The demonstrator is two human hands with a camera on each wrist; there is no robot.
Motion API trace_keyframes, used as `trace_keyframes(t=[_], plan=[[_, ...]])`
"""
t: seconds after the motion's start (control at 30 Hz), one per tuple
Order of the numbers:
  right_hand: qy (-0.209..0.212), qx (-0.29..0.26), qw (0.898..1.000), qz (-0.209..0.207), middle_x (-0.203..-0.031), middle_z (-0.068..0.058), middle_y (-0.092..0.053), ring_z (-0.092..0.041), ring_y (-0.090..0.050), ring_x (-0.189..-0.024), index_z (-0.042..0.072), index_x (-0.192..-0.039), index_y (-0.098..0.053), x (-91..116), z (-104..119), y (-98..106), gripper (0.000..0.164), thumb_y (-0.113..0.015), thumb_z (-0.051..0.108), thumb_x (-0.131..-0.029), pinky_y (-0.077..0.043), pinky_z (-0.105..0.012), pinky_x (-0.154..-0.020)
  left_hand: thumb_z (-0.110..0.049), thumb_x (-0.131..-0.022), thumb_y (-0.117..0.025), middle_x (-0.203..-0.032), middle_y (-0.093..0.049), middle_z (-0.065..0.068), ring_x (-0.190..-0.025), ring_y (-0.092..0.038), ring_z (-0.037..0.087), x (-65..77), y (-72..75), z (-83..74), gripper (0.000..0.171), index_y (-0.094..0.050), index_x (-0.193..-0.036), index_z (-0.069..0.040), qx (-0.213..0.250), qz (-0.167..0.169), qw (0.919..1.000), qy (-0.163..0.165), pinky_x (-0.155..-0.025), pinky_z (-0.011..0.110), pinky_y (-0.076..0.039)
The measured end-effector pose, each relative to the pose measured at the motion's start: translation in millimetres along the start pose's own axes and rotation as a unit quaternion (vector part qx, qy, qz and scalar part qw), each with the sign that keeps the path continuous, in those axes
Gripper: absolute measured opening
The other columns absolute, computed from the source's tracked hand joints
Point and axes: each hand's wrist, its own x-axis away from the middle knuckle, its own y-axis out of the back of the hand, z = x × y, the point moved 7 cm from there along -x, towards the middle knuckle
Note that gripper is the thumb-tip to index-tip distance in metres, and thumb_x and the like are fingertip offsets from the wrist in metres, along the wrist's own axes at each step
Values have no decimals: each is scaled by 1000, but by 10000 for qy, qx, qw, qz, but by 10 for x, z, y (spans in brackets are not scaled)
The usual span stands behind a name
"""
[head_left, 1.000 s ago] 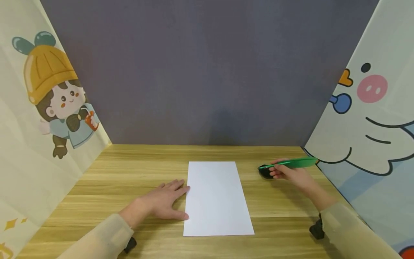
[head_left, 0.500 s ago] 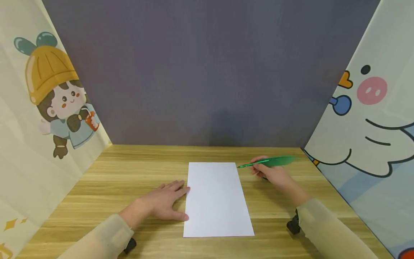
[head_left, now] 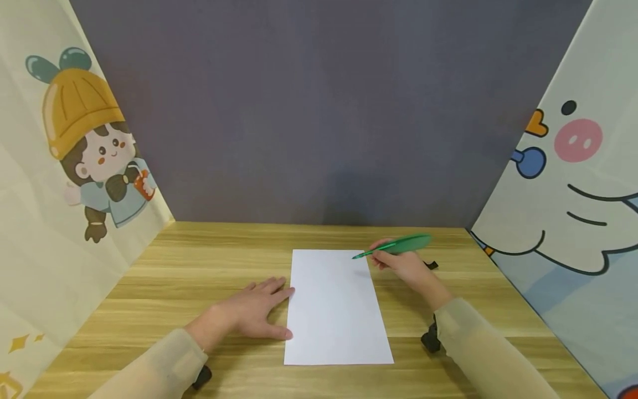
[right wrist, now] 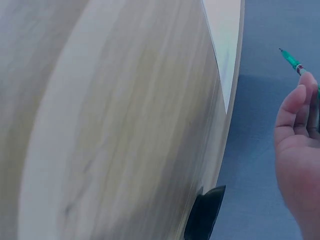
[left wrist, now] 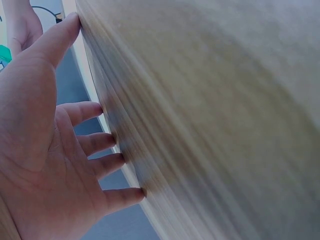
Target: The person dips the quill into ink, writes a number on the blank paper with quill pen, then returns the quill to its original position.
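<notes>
A white sheet of paper [head_left: 339, 310] lies lengthwise on the wooden table [head_left: 219, 244]. My left hand [head_left: 254, 310] rests along its left edge with fingers spread, thumb and index fingertips at the sheet; the left wrist view shows its fingertips [left wrist: 122, 159] down on the tabletop. Between thumb and fingers, my right hand [head_left: 399, 265] pinches a green feather pen [head_left: 406, 244]. The pen's point overlaps the sheet's top right corner in the head view. From the right wrist, its dark tip [right wrist: 281, 50] stands well above the table surface.
Behind the right hand, a small black object [head_left: 431, 265] sits on the table, partly hidden; the right wrist view shows this black piece [right wrist: 205, 212] rising from the wood. A grey panel [head_left: 319, 111] closes the back, with printed cartoon sheets [head_left: 598, 221] at both sides.
My right hand has moved left with the feather pen, from over the black object to the paper's top right corner. The left hand and the paper have stayed in place.
</notes>
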Motion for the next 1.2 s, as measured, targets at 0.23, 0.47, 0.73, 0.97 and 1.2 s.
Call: trace_keyframes(t=[0.23,0.47,0.73,0.97,1.2], plan=[[-36,249,9997,-60,-121,-31,-71,-44,-66,-110,2,-133,-71,-69,6,-68,35,-61,30,-115,-59,-53,-98,-82,-92,-67,-184,-21,13,-171,-22,39,-5,-15,7,106,-34,-174,-23,-55,-6,10000,34,-134,69,-25],[-112,-198,9989,-409,-114,-7,-77,-30,-69,-110,9,-140,-75,-95,34,-66,35,-64,30,-113,-61,-51,-103,-82,-92,-66,-184,-21,13,-171,-22,39,-23,-25,15,107,-34,-174,-23,-76,-6,10000,35,-134,69,-24],[-101,-748,9953,-606,-108,0,-67,-29,-59,-103,0,-146,-67,-123,34,-89,44,-57,32,-117,-58,-38,-93,-80,-94,-68,-184,-21,14,-170,-22,40,-11,-9,10,106,-34,-174,-20,-3,42,10000,-29,-134,71,-25],[109,-574,9963,-629,-107,-3,-65,-27,-59,-97,-1,-144,-63,-144,41,-131,43,-49,31,-119,-56,-41,-88,-80,-93,-68,-184,-20,12,-171,-21,40,-23,-11,12,105,-34,-174,-21,13,46,10000,18,-134,70,-24],[214,-220,9994,-182,-109,-5,-69,-14,-67,-98,-7,-143,-59,-162,32,-243,38,-44,20,-121,-61,-36,-88,-80,-93,-68,-185,-20,12,-171,-21,39,-19,-12,12,105,-34,-174,-22,-2,60,10000,29,-134,70,-24]])
